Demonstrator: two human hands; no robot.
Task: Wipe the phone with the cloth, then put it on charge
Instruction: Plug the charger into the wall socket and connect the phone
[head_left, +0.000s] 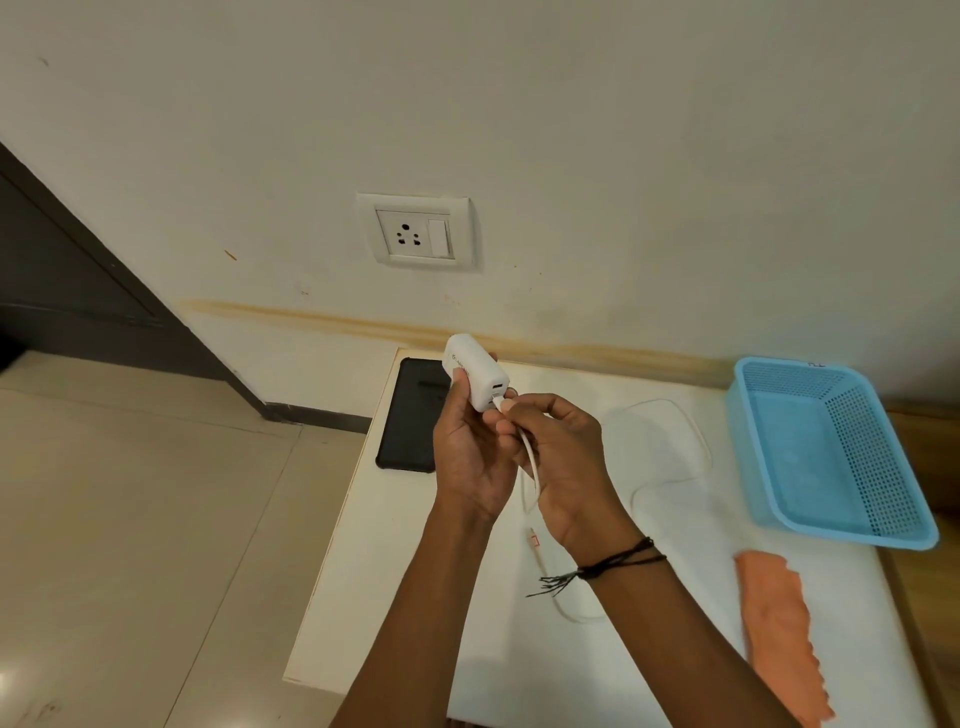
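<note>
The phone (410, 415) is lying flat and dark at the far left corner of the white table (395, 597), directly below the wall socket (415, 234); I am judging that spot chosen so the lead can reach it once plugged in. Neither hand is touching it. The left hand (467, 457) is clasping the white adapter (475, 376) with its port face turned toward me, which is keeping the ports in sight. The right hand (566, 457) is pinching the end of the white cable (532, 462) right at a port; I cannot tell whether the plug is fully seated. The rest of the cable is trailing down between the palms and looping over the table, with its free end (534, 540) lying beside the right wrist, well apart from the phone. The orange cloth (779, 634) is lying set aside at the near right edge, below the blue basket (872, 457), so I am judging the wiping finished and the charging step under way. The socket is holding no plug as yet.
</note>
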